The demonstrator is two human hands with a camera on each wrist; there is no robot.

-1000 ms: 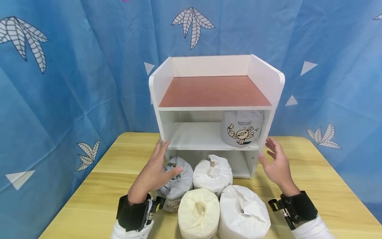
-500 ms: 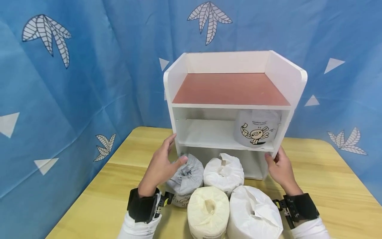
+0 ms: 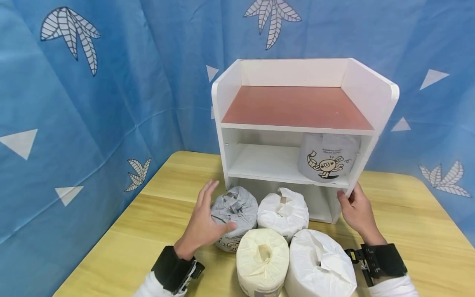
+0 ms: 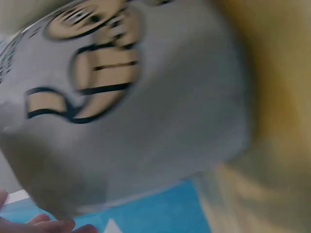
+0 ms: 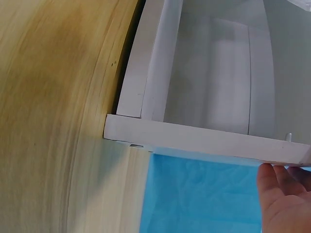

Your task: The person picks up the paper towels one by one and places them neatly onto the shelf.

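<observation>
Fingers of the left hand point(image 3: 205, 225) lie spread, thumb touching the grey-wrapped roll point(image 3: 235, 210) on the bench point(image 3: 156, 214). Right hand point(image 3: 357, 212) fingers curl against the white shelf unit's point(image 3: 371, 93) right front edge. Soft and light, that roll probably dents; best cupped round its sides.

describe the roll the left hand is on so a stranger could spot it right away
On the wooden table, four wrapped rolls sit before the white shelf unit. The left hand rests on the rear-left roll. It alone has grey, crinkled wrapping; its neighbours are white or cream.
</observation>
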